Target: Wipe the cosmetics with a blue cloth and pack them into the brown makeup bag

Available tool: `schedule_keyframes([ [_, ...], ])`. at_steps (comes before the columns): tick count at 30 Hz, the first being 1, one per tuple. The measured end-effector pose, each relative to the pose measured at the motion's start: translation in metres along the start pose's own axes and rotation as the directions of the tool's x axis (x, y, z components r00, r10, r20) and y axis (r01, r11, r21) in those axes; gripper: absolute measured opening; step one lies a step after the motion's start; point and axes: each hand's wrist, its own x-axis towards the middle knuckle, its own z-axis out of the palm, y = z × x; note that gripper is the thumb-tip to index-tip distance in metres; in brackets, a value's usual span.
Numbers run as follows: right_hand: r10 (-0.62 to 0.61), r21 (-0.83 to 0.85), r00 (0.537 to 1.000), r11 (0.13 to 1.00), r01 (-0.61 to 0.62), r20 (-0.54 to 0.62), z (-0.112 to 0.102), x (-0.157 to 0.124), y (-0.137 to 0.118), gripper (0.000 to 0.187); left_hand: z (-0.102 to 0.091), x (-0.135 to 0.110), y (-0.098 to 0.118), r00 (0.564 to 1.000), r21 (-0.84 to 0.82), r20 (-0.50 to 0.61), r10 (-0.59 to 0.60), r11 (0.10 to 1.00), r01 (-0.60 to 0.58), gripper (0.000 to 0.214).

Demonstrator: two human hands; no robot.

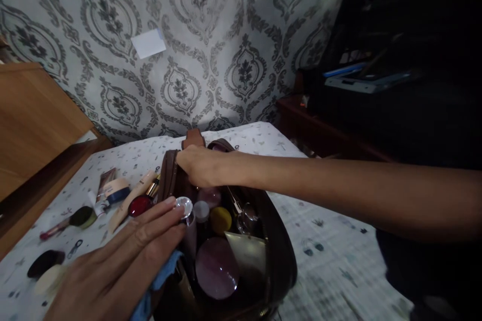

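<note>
An open dark brown cosmetics bag [280,251] stands on the bed, packed with several items. Inside are a round pink compact [217,267], a yellow-lidded jar [220,219], a pale gold pouch [248,256] and a clear-capped bottle [184,207]. My left hand [124,261] holds a blue cloth [165,271] beneath its palm, its fingers stretched over the bag's left edge and against the bottle's cap. Reaching in from the right, my right hand [201,165] is at the bag's far left corner, beside the folded-back zipped edge. Its fingers are hidden there.
Left of the bag lie a makeup brush [71,223], a cream jar [116,190], a beige tube [131,200], a red round item [140,206] and a dark round pad [45,263]. A wooden panel [37,120] borders the left; patterned wallpaper [226,35] stands behind.
</note>
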Motion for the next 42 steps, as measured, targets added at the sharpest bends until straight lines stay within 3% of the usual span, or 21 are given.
schedule_keyframes([
  [3, -0.001, -0.009, 1.000, 1.000, 0.001, -0.028, -0.005, -0.007, 0.001, 0.020, -0.001, -0.001, 0.001, 0.986, -0.046, -0.090, -0.142, 0.989, 0.138, 0.038],
  [7, -0.040, -0.020, 0.984, 0.999, 0.037, -0.176, -0.006, -0.018, 0.003, 0.015, -0.002, -0.008, -0.006, 0.948, -0.071, -0.184, -0.261, 0.965, 0.252, 0.031],
  [11, -0.005, 0.028, 0.962, 1.000, 0.013, -0.273, 0.003, -0.027, 0.005, 0.037, 0.015, -0.029, -0.027, 0.974, -0.035, -0.060, -0.217, 0.976, 0.215, 0.027],
  [14, 0.005, 0.099, 0.945, 0.995, 0.029, -0.326, 0.011, -0.033, 0.006, 0.047, 0.035, -0.047, -0.050, 0.957, 0.102, 0.038, -0.287, 0.954, 0.282, 0.030],
  [16, 0.022, 0.160, 0.933, 0.986, 0.038, -0.360, 0.015, -0.037, 0.007, 0.038, 0.045, -0.053, -0.066, 0.923, 0.197, 0.068, -0.379, 0.912, 0.360, 0.032],
  [19, 0.023, 0.301, 0.926, 0.949, 0.099, -0.377, 0.020, -0.045, 0.006, 0.007, 0.053, -0.046, -0.082, 0.854, 0.280, 0.110, -0.509, 0.840, 0.465, 0.036],
  [23, -0.016, 0.377, 0.885, 0.901, 0.215, -0.466, 0.024, -0.063, -0.006, 0.015, 0.061, -0.012, -0.089, 0.758, 0.414, 0.226, -0.612, 0.764, 0.494, 0.049],
  [27, -0.079, 0.315, 0.798, 0.892, 0.325, -0.598, 0.034, -0.094, -0.036, 0.013, 0.077, 0.017, -0.095, 0.680, 0.451, 0.295, -0.671, 0.725, 0.520, 0.034],
  [31, -0.302, 0.214, 0.761, 0.842, 0.496, -0.574, 0.071, -0.121, -0.070, 0.019, 0.091, 0.027, -0.102, 0.653, 0.432, 0.293, -0.699, 0.706, 0.561, 0.033],
  [32, -0.340, 0.178, 0.770, 0.848, 0.499, -0.539, 0.084, -0.123, -0.077, 0.020, 0.093, 0.027, -0.103, 0.647, 0.425, 0.287, -0.707, 0.699, 0.575, 0.033],
  [36, -0.524, 0.100, 0.764, 0.797, 0.596, -0.377, 0.142, -0.114, -0.095, 0.013, 0.095, 0.023, -0.106, 0.625, 0.379, 0.234, -0.745, 0.662, 0.647, 0.031],
  [39, -0.482, 0.263, 0.826, 0.790, 0.554, -0.293, 0.169, -0.097, -0.101, 0.011, 0.092, 0.021, -0.108, 0.616, 0.308, 0.192, -0.764, 0.643, 0.702, 0.026],
  [42, -0.292, 0.521, 0.917, 0.756, 0.396, -0.273, 0.182, -0.084, -0.103, 0.023, 0.080, 0.015, -0.109, 0.607, 0.210, 0.132, -0.784, 0.620, 0.756, 0.027],
])
